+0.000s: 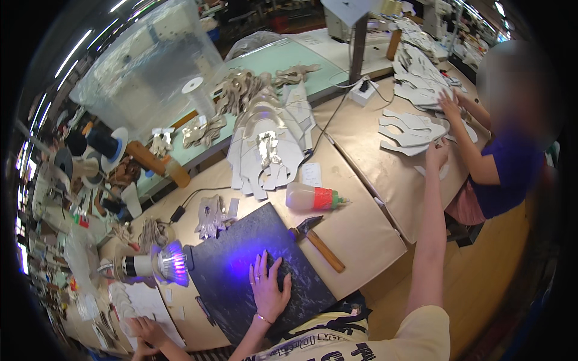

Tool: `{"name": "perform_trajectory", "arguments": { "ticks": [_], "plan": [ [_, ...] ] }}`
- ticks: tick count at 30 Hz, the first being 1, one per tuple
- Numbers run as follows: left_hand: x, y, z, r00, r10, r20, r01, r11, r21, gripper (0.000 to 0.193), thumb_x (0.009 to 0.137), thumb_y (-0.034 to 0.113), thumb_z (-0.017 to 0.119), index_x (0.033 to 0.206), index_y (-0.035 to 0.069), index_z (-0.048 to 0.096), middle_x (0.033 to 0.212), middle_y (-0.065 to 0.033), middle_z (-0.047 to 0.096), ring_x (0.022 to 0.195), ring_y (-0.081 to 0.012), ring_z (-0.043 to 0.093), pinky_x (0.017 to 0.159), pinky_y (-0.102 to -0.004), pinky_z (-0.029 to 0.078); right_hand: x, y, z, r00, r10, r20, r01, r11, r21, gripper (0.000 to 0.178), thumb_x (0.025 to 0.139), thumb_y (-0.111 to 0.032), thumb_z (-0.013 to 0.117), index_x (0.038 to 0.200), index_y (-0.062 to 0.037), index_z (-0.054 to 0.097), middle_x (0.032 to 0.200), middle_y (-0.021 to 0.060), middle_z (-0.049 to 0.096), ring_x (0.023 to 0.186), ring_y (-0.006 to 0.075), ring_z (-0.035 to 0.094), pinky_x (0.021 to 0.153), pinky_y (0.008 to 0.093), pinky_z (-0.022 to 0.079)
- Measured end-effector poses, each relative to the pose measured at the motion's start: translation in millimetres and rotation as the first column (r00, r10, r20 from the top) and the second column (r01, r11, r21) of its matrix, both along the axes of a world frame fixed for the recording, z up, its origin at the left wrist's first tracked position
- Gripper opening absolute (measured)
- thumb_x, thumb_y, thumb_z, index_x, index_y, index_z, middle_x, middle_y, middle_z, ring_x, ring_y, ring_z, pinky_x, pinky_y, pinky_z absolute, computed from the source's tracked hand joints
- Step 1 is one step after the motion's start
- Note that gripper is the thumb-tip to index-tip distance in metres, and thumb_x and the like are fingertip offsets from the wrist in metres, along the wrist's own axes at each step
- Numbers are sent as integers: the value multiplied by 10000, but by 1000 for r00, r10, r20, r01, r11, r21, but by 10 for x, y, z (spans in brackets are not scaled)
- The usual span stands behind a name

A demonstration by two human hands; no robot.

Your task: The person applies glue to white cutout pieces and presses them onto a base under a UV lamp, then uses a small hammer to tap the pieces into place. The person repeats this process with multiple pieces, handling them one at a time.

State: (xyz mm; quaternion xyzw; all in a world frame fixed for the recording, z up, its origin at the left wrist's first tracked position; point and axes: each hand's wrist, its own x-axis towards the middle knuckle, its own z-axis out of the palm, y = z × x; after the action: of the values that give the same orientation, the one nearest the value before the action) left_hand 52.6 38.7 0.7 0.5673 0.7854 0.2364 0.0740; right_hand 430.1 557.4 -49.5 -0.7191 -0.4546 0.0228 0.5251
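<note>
My left hand lies with its fingers stretched out on a dark slab, under blue-violet light from a lamp. My right arm reaches far to the right. There my right hand has its fingers closed at the edge of a white cut piece that looks like a shoe-upper part; the fingertips are small and partly hidden. A hammer with a wooden handle lies at the slab's right edge. Beyond it is a clear bottle with a red band and green cap.
A co-worker in a blue top handles more white pieces at the right. Another person's hands work at lower left. Ahead lie a pile of white pieces and beige pieces. A cable and white power strip cross the table.
</note>
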Motion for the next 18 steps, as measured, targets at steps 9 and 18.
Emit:
{"name": "perform_trajectory", "arguments": {
  "ticks": [9,18],
  "plan": [
    [5,-15,48,998,36,59,-36,999,12,480,896,259,675,1342,116,567,1533,-193,380,1442,-382,323,1203,-529,195,109,283,-141,608,4,-794,-205,967,-152,618,790,-196,861,1280,-32,522,1223,118,620,995,256,652,726,399,594],
    [-1,-18,29,997,40,60,-40,999,6,492,889,275,681,1344,129,562,1538,-186,377,1449,-371,322,1206,-521,192,238,235,181,515,370,-773,-433,891,138,429,863,-113,753,1245,-26,578,1170,109,654,1026,238,665,806,386,577]
  ]
}}
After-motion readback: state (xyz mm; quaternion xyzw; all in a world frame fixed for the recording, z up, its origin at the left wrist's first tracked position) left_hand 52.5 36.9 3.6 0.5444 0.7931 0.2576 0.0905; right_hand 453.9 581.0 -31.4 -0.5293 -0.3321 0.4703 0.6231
